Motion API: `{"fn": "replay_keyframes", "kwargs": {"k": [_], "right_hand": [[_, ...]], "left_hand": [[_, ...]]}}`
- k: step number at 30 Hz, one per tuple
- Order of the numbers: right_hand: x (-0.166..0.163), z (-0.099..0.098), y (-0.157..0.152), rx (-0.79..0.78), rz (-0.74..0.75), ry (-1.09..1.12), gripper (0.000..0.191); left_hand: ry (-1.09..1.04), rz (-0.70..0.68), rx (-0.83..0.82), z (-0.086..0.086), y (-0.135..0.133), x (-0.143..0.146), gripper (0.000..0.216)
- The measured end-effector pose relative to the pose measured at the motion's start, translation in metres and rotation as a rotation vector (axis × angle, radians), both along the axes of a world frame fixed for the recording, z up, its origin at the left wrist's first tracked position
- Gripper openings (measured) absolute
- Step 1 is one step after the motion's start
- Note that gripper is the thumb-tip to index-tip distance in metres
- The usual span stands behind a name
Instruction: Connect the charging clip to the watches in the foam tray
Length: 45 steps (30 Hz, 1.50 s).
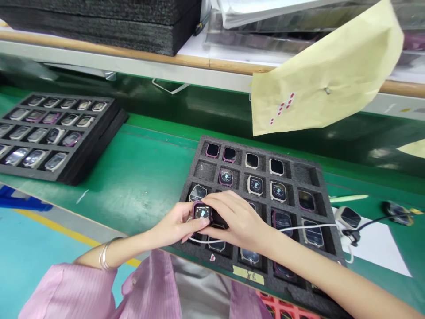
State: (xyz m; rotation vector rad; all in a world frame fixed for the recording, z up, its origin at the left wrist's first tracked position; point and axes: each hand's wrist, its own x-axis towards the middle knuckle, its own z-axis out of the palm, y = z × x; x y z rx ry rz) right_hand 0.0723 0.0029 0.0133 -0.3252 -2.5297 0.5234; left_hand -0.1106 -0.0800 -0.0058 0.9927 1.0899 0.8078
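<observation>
A purple-framed smartwatch (202, 212) with a lit dial is held over the near left part of a dark foam tray (207, 261). My left hand (175, 223) grips its left side, thumb along the lower edge of the screen. My right hand (237, 217) closes on it from the right, fingertips at the top edge and thumb near the lower corner. A white cable (206, 241) passes under my hands and runs right across the tray. The back of the watch is hidden. Several watches without straps sit in the tray's compartments, some with lit dials.
Another foam tray of watches (36, 133) stands at the left. Right of the near tray are a loose watch (348, 217), a white sheet (385, 248), a green pen-like stick (348, 198) and a black cable (372, 221). A yellow paper (318, 79) hangs from the shelf (149, 66).
</observation>
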Motion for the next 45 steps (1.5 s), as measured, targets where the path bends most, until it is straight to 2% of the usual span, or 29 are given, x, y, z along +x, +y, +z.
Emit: {"fn": "replay_keyframes", "kwargs": {"k": [4, 7, 9, 11, 15, 17, 20, 23, 26, 32, 36, 40, 42, 45], "right_hand": [[-0.003, 0.003, 0.015, -0.126, 0.028, 0.039, 0.033], [-0.013, -0.005, 0.041, -0.235, -0.17, 0.095, 0.033], [-0.022, -0.013, 0.057, -0.202, -0.34, 0.055, 0.031], [-0.03, -0.019, 0.066, -0.094, -0.409, -0.078, 0.031], [-0.041, -0.012, 0.051, 0.116, -0.371, -0.244, 0.027], [-0.043, -0.004, 0.034, 0.161, -0.327, -0.296, 0.022], [-0.047, 0.006, 0.012, 0.226, -0.276, -0.457, 0.027], [-0.053, 0.01, 0.006, 0.288, -0.251, -0.555, 0.032], [-0.055, 0.012, 0.013, 0.3, -0.195, -0.594, 0.033], [-0.041, 0.011, 0.035, 0.187, 0.008, -0.568, 0.03], [-0.034, 0.009, 0.042, 0.133, 0.026, -0.482, 0.025], [-0.027, 0.02, 0.044, -0.147, -0.092, -0.13, 0.022], [-0.022, 0.029, 0.038, -0.275, -0.092, -0.001, 0.021], [-0.018, 0.034, 0.017, -0.269, 0.009, -0.047, 0.025]], "left_hand": [[-0.022, 0.057, 0.045, 0.003, 0.001, 0.0, 0.041], [-0.117, -0.033, -0.052, 0.007, 0.0, -0.004, 0.044], [-0.157, -0.073, -0.118, 0.009, -0.005, -0.006, 0.036], [-0.175, -0.112, -0.146, 0.011, -0.011, -0.006, 0.03], [-0.17, -0.132, -0.139, 0.011, -0.021, -0.003, 0.021], [-0.173, -0.134, -0.121, 0.011, -0.023, -0.002, 0.016], [-0.22, -0.139, -0.07, 0.011, -0.024, -0.002, 0.011], [-0.245, -0.087, -0.102, 0.009, -0.023, -0.003, 0.017], [-0.267, -0.004, -0.173, 0.005, -0.023, -0.005, 0.024], [-0.372, 0.11, -0.166, 0.003, -0.022, -0.007, 0.024], [-0.355, 0.165, -0.147, 0.004, -0.022, -0.006, 0.028], [-0.317, 0.125, -0.166, 0.004, -0.023, -0.007, 0.033], [-0.31, 0.089, -0.171, 0.004, -0.022, -0.007, 0.035], [-0.314, 0.052, -0.192, 0.002, -0.02, -0.005, 0.035]]}}
